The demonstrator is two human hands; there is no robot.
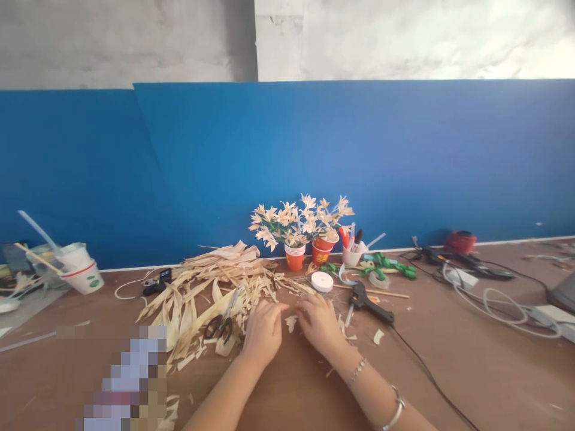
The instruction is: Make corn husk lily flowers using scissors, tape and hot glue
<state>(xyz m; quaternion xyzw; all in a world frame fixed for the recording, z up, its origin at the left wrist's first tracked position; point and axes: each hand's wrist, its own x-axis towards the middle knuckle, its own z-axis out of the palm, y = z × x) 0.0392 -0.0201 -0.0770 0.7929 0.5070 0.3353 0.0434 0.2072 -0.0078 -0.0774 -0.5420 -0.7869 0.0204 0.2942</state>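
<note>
My left hand (pixel 263 329) rests low over the table with its fingers curled together, pointing right. Facing it, my right hand (pixel 320 322) has its fingers bent inward too. A small gap separates the two hands. Whatever the fingertips hold, if anything, is hidden or too small to make out. Between the hands a small pale scrap of husk (pixel 291 324) lies on the tabletop. Left of my left hand are black-handled scissors (pixel 218 327) on a spread of dried corn husks (pixel 193 299). A black glue gun (pixel 371 304) lies right of my right hand.
Pale flowers (pixel 303 218) stand in red paper cups (pixel 294 260) at the back. Nearby are a white roll (pixel 322 281), a cup of pens (pixel 353 254) and green strips (pixel 393 263). Cables (pixel 503 308) lie right; a white cup (pixel 83 276) stands left. A blue panel (pixel 336 143) borders the table.
</note>
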